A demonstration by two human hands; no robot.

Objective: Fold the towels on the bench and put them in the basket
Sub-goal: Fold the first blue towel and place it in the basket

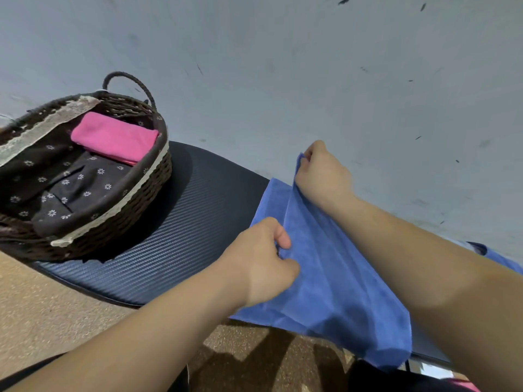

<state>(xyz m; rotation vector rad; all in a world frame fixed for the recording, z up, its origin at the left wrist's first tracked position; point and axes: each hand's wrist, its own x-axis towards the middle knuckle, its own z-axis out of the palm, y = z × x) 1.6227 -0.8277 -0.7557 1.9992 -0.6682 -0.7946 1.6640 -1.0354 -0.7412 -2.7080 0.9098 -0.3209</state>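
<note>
Fingers (284, 237) of the left hand (260, 261) are curled, pinching the near edge of a thin blue cloth towel (328, 278). The right hand (322, 176) pinches its far corner, raised off the surface. The towel lies across the dark ribbed padded surface (184, 222), with its near end hanging over the front edge. It is judged light, limp and not slippery. Corners and edges offer the best hold, as the middle would bunch. A dark woven wicker basket (127, 213), floral-lined with lace trim, stands on the surface well to the left. It holds a folded pink towel (116, 140).
</note>
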